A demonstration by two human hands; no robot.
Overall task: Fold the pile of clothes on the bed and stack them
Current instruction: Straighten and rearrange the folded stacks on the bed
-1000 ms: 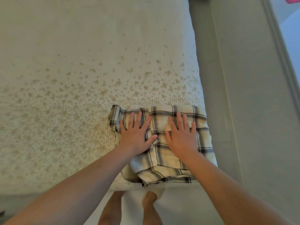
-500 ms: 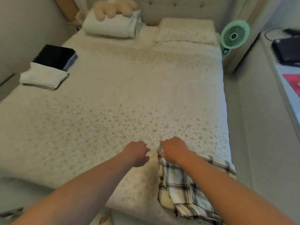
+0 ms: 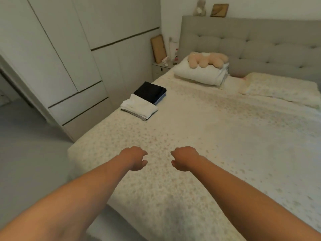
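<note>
Clothes sit folded beside the bed's (image 3: pixel 199 136) far edge: white stack (image 3: pixel 139 107), dark stack (image 3: pixel 150 92). Left hand (image 3: pixel 134 158) and right hand (image 3: pixel 185 158) hover, fingers loosely curled, holding nothing, likely between grabs.

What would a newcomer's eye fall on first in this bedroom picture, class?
Two bare forearms reach in from below, the left hand and right hand loosely curled and empty above the floral bedspread. At the bed's left edge, a white folded stack touches a black one. A beige plush toy lies on the pillow.

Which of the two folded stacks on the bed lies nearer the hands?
The white stack: it lies at the bed's left edge, in front of the black stack, which sits farther toward the headboard.
</note>
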